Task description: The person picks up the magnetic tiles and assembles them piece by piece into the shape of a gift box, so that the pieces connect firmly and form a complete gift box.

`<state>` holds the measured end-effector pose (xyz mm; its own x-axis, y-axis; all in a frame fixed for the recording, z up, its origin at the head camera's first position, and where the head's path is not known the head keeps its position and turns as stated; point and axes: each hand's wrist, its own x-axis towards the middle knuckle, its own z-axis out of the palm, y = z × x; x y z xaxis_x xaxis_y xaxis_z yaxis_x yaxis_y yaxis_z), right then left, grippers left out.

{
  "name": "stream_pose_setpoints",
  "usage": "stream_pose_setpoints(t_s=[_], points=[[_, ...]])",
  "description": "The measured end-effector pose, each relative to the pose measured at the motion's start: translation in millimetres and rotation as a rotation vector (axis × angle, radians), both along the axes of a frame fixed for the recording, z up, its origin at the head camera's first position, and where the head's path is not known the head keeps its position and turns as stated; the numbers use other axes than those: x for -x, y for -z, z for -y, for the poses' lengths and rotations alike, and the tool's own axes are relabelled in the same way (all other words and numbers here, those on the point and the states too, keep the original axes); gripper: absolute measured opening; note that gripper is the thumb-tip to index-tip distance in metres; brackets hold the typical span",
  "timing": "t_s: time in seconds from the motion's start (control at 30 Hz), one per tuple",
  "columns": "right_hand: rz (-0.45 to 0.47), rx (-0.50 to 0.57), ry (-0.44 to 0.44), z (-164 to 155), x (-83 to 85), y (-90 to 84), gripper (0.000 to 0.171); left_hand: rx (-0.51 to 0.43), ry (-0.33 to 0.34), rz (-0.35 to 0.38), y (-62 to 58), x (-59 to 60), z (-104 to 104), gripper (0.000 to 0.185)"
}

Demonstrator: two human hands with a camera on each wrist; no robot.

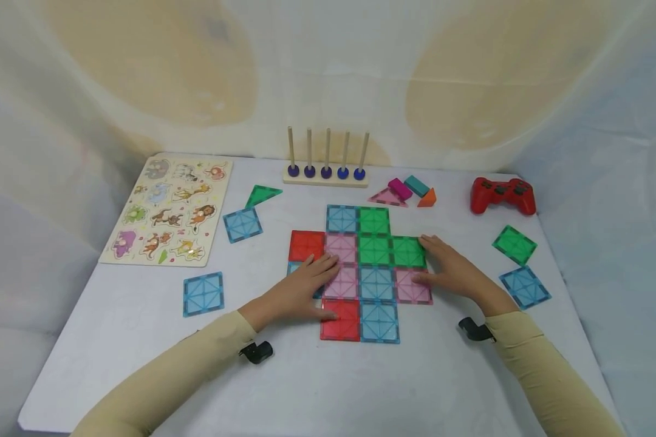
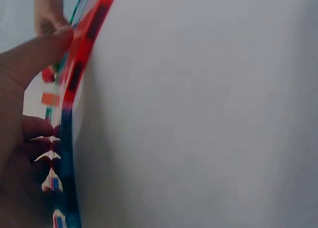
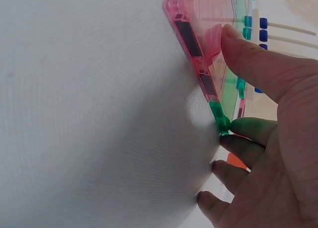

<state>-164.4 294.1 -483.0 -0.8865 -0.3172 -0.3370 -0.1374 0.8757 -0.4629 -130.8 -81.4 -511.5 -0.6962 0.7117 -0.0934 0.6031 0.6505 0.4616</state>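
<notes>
Translucent magnetic tiles lie edge to edge in a flat patch at the table's middle. My left hand rests on its left side, fingers spread. The left thumb touches the lower red tile, and the fingers lie over the pink tile, partly hiding a blue tile behind them. On the right side, my right hand has its thumb on another pink tile and its fingertips at the outer edge of a green tile. In the right wrist view, the right fingers are loosely bent beside the green edge.
Loose blue tiles and a green triangle lie to the left, near an animal puzzle board. Behind stand a peg rack and small blocks. To the right are a red game controller and a green tile.
</notes>
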Motion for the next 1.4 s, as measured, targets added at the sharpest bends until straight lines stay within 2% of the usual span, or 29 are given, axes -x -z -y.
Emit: stream_pose_setpoints(t_s=[0.2,0.4,0.77,0.9,1.07,1.2,1.4], points=[[-0.009,-0.002,0.000,0.1,-0.6,1.0,0.102,0.070,0.076,-0.051,-2.9,-15.8,-4.6,0.120],[-0.005,0.001,0.003,0.9,-0.7,0.6,0.101,0.111,0.134,-0.134,-4.2,-24.5,-5.6,0.129],[0.000,0.007,0.012,1.8,-0.5,1.7,0.100,0.105,0.120,-0.148,0.3,-25.7,-7.5,0.120],[0.004,0.025,0.019,2.0,-1.1,1.2,0.098,0.099,0.115,-0.125,-2.8,-26.2,-6.9,0.119],[-0.009,0.064,0.017,0.7,-2.6,-2.3,0.093,0.071,0.115,-0.053,-7.9,-24.1,-4.4,0.116],[-0.045,0.107,0.008,-2.4,-4.2,-5.7,0.088,0.007,0.104,0.016,-11.4,-21.5,-2.6,0.110],[-0.039,0.252,0.022,-8.3,-5.7,-10.9,0.082,-0.030,0.069,0.080,-11.5,-16.3,-0.4,0.107]])
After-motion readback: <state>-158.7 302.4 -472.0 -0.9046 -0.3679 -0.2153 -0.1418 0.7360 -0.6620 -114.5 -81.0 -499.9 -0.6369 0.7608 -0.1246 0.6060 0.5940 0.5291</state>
